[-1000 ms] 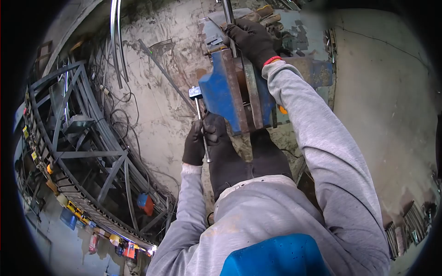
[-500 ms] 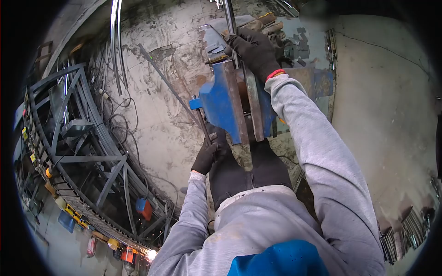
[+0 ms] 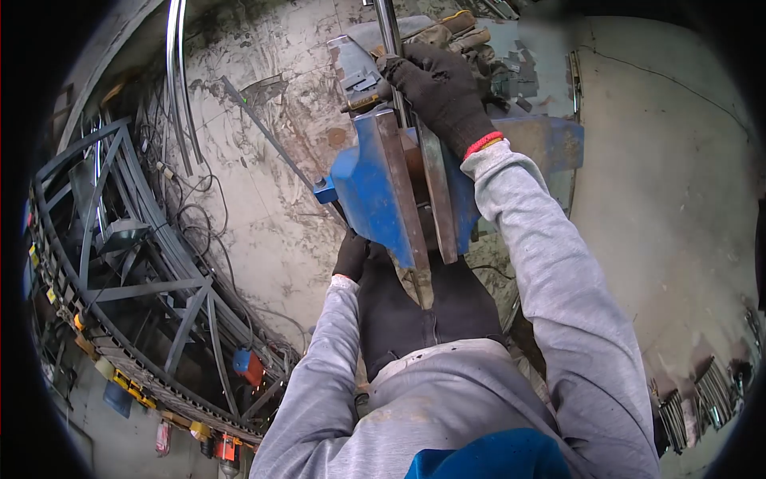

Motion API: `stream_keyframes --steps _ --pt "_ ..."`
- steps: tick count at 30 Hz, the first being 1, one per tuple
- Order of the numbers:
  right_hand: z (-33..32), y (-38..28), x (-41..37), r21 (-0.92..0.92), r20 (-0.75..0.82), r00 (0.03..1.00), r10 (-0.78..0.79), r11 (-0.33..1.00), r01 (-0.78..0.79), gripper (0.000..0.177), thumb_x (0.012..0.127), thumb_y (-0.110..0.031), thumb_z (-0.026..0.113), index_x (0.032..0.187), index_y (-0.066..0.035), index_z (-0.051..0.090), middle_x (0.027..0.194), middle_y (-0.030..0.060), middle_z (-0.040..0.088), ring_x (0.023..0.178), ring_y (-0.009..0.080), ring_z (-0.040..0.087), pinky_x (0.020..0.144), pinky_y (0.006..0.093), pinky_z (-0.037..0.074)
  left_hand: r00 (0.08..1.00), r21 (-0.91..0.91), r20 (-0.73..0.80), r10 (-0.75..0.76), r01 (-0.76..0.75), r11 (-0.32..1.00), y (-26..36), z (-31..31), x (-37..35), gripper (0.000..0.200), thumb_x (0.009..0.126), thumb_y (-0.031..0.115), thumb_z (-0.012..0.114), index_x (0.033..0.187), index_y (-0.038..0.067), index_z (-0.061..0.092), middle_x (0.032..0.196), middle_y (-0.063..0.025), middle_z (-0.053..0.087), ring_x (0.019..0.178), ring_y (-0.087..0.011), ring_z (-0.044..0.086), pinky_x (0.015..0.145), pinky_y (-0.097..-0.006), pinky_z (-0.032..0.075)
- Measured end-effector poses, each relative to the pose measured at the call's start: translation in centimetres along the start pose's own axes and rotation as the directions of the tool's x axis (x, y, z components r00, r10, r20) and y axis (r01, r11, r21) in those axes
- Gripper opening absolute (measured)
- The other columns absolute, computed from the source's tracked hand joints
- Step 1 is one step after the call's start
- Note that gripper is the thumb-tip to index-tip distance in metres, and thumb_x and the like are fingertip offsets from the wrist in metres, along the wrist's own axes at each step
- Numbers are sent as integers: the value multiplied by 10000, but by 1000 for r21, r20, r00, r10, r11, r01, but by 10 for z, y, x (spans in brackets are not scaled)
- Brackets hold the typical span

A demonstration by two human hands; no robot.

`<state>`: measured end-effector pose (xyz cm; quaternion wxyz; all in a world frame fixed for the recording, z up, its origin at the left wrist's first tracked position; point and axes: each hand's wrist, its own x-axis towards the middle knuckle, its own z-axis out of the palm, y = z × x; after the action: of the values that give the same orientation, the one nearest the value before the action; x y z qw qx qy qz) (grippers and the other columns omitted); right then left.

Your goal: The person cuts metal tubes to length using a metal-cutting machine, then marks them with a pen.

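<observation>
Clasping the shiny metal tube [image 3: 388, 29] in line with the blue metal vise [image 3: 364, 185], our black-gloved right hand [image 3: 440, 86] was nearer; our black-gloved left hand [image 3: 350, 256] gripped indiscernibly.

Well out to the left of the left grip [image 3: 351, 255], a dark metal frame [image 3: 148, 289] takes up the floor [image 3: 646, 199], a blue-and-orange object [image 3: 252, 367] at its near edge. Between frame and grip lie looped cables [image 3: 226, 211]; farther forward are shiny rods [image 3: 172, 72] and a long thin bar [image 3: 270, 136]. Brown cloth items [image 3: 471, 38] sit just beyond the right grip [image 3: 443, 88], with dark flat scraps [image 3: 519, 68] to its right on the worktop [image 3: 550, 48]. Far right of that grip, nearer the body, short rods [image 3: 708, 391] lie bunched.
</observation>
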<state>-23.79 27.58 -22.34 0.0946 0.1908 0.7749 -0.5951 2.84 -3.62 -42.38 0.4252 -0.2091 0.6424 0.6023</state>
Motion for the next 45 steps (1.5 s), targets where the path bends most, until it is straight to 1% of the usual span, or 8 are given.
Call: stream_keyframes --steps 6,9,19,24,25,29,41,45 --pt "2 4 0 -22 -59 992 -109 994 108 290 974 -291 682 1064 -28 763 793 53 730 724 116 658 672 296 513 984 183 19 179 -179 967 -19 -6 17 422 1015 305 583 1361 65 586 1027 -75 709 881 -190 651 769 -324 510" --pt "1 4 -1 -75 -64 991 -114 991 109 300 968 -307 686 1087 -43 767 789 61 726 724 120 660 677 296 514 1000 301 -2 13 -12 954 -5 -10 21 459 1004 346 580 1339 33 615 1165 -169 732 1086 -300 684 912 -391 518" --pt "1 17 5 -126 -51 990 -135 984 128 320 970 -332 691 1103 -51 768 774 39 729 726 113 668 682 290 528 997 680 78 12 -62 730 -41 -48 66 413 927 339 645 1207 40 694 1177 -251 713 1139 -424 662 945 -472 522" --pt "-2 12 6 -204 -19 986 -168 966 161 324 979 -332 691 1097 -39 763 786 43 745 738 96 682 664 271 531 957 354 211 201 -266 896 -48 -60 94 311 923 171 661 1188 11 691 1157 -208 734 1111 -383 687 930 -458 536" --pt "-1 12 4 -208 -21 986 -164 966 156 324 979 -332 691 1097 -39 763 786 43 745 738 96 682 664 271 531 990 73 122 67 -76 994 -40 -56 108 307 963 139 593 1237 22 669 1108 -201 740 1064 -360 700 944 -456 549" --pt "2 18 6 -53 -33 995 -93 994 91 273 963 -303 698 1020 -46 771 776 59 745 695 121 687 663 291 537 991 -88 132 -17 29 996 -18 -56 147 302 982 140 577 1248 19 650 1141 -192 724 1068 -344 693 948 -450 552" --pt "-1 15 4 -106 -23 992 -124 987 120 285 984 -293 703 1091 -37 765 778 25 749 676 76 664 604 255 519 909 -585 256 -330 417 696 61 -101 228 280 1058 147 512 1293 10 574 1273 -159 657 1083 -280 665 965 -425 563" --pt "3 17 4 -48 -60 996 -67 997 65 325 943 -392 686 927 -84 789 724 61 709 652 152 664 650 339 526 944 -778 52 -327 244 579 169 -61 197 286 1072 181 411 1200 -21 569 1166 -199 645 1098 -396 614 986 -530 541"
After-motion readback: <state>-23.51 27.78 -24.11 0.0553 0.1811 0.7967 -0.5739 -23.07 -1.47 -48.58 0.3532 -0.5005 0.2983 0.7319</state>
